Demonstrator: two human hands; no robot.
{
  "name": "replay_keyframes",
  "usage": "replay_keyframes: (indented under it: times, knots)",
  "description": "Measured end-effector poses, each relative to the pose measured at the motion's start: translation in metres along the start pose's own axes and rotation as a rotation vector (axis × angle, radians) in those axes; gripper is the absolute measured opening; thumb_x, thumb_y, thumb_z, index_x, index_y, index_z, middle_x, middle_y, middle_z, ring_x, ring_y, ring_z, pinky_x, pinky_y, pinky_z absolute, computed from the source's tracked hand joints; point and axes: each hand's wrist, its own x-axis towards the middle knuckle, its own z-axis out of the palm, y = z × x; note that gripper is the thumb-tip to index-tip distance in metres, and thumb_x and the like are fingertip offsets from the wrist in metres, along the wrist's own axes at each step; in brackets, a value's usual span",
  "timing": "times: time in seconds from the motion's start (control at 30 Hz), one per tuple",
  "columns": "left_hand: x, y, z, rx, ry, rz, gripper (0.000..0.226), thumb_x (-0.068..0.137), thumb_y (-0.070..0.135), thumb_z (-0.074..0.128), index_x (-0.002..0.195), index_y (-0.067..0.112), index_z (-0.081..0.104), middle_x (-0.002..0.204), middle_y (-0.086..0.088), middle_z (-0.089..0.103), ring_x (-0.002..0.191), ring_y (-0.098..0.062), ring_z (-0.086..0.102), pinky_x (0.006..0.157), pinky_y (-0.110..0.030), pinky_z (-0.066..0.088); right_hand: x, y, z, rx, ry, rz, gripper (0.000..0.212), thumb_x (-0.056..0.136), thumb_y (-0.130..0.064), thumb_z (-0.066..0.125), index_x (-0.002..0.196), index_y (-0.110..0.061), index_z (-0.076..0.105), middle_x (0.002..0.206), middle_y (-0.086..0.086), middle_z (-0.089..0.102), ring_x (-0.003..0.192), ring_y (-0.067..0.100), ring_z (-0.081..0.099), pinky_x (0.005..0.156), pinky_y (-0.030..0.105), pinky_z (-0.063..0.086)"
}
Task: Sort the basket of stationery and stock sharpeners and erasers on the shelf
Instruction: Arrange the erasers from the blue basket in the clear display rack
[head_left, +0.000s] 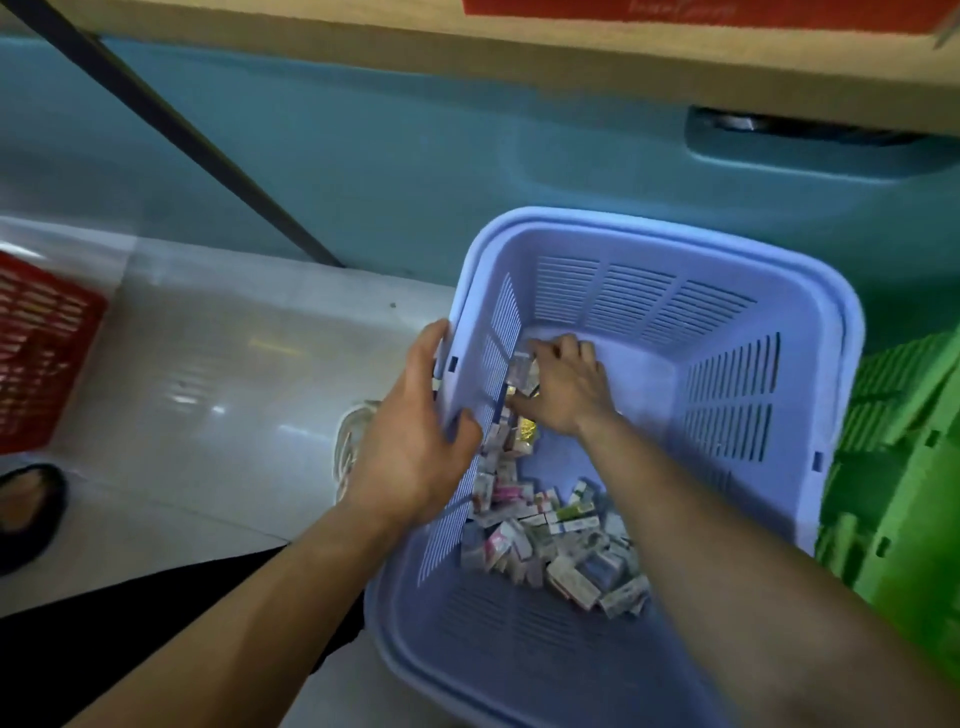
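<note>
Hands (410, 441) (566, 389) on basket (675, 234), boxes (566, 551); labels blurred.

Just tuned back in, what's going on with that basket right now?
A person is sorting through a pale blue plastic basket. The left hand grips its left rim, thumb inside. The right hand reaches in and curls round a few of the small boxes heaped along the left wall and near corner. A red basket sits to the left and a green crate to the right.

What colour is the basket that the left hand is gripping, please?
Light blue-lilac, seen in the head view.
</note>
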Motion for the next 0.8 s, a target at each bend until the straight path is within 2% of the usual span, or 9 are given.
replay_keyframes:
  times: [0.07,0.13,0.2,0.27,0.33,0.47,0.6,0.73,0.8]
  knots:
    - [0.0,0.001,0.0,-0.003,0.005,-0.012,0.078,0.091,0.021,0.063,0.15,0.042,0.017,0.122,-0.007,0.067,0.077,-0.019,0.066,0.061,-0.036,0.056,-0.002,0.003,0.003,0.041,-0.011,-0.028,0.092,0.077,-0.06,0.074,0.152,-0.027,0.033,0.143,0.007,0.037,0.129,0.032,0.03,0.103,0.043,0.038]
    - [-0.001,0.002,0.0,0.006,0.014,-0.017,0.078,0.09,0.021,0.063,0.15,0.042,0.017,0.12,-0.005,0.067,0.076,-0.02,0.066,0.062,-0.037,0.057,-0.002,0.003,0.003,0.088,0.009,-0.037,0.088,0.079,-0.059,0.071,0.152,-0.028,0.034,0.145,0.003,0.043,0.129,0.031,0.031,0.101,0.042,0.04]
    - [0.0,0.002,0.0,0.006,0.022,-0.023,0.079,0.09,0.02,0.063,0.15,0.043,0.018,0.119,-0.004,0.066,0.076,-0.02,0.066,0.064,-0.037,0.057,-0.002,0.001,0.001,0.185,0.001,0.004,0.076,0.084,-0.059,0.065,0.149,-0.029,0.037,0.137,0.001,0.055,0.126,0.029,0.037,0.092,0.038,0.043]
    - [-0.001,0.004,-0.001,-0.008,0.02,-0.034,0.079,0.09,0.021,0.064,0.149,0.045,0.017,0.121,-0.003,0.064,0.08,-0.02,0.069,0.067,-0.043,0.061,-0.003,-0.003,0.003,0.237,-0.019,0.041,0.059,0.092,-0.056,0.057,0.14,-0.026,0.043,0.124,0.005,0.062,0.122,0.029,0.042,0.083,0.037,0.042]
    - [-0.002,0.005,-0.001,-0.008,0.023,-0.032,0.079,0.091,0.021,0.064,0.149,0.045,0.017,0.121,-0.002,0.063,0.081,-0.019,0.069,0.068,-0.045,0.062,-0.007,-0.006,0.008,0.214,-0.015,0.029,0.048,0.098,-0.051,0.05,0.136,-0.02,0.047,0.127,0.009,0.058,0.123,0.032,0.042,0.087,0.039,0.042]
    - [-0.002,0.005,-0.001,-0.028,0.023,-0.037,0.079,0.091,0.02,0.064,0.148,0.048,0.016,0.118,0.001,0.061,0.079,-0.017,0.069,0.065,-0.045,0.062,-0.014,-0.005,0.014,0.416,0.062,0.099,0.062,0.097,-0.039,0.059,0.153,-0.03,0.034,0.141,0.007,0.049,0.129,0.03,0.041,0.101,0.041,0.042]
    - [-0.002,0.003,0.0,-0.027,0.023,-0.036,0.08,0.091,0.021,0.065,0.148,0.047,0.016,0.123,-0.002,0.061,0.082,-0.018,0.07,0.066,-0.045,0.063,-0.009,-0.007,0.013,0.426,0.034,0.096,0.05,0.094,-0.041,0.063,0.141,-0.028,0.05,0.134,0.003,0.055,0.127,0.03,0.044,0.098,0.037,0.043]
    - [-0.002,0.004,0.001,-0.031,0.022,-0.035,0.08,0.091,0.022,0.065,0.148,0.048,0.016,0.126,-0.003,0.061,0.087,-0.022,0.07,0.067,-0.046,0.063,0.003,-0.011,0.007,0.406,-0.015,0.19,0.065,0.094,-0.04,0.062,0.152,-0.029,0.035,0.141,0.008,0.053,0.132,0.035,0.044,0.102,0.043,0.045]
    - [-0.001,0.003,0.001,-0.046,0.022,-0.038,0.08,0.09,0.022,0.065,0.148,0.049,0.016,0.126,-0.003,0.061,0.088,-0.022,0.07,0.068,-0.046,0.063,0.009,-0.014,0.005,0.335,-0.033,0.18,0.058,0.092,-0.035,0.065,0.144,-0.027,0.043,0.14,0.01,0.051,0.13,0.034,0.045,0.101,0.041,0.044]
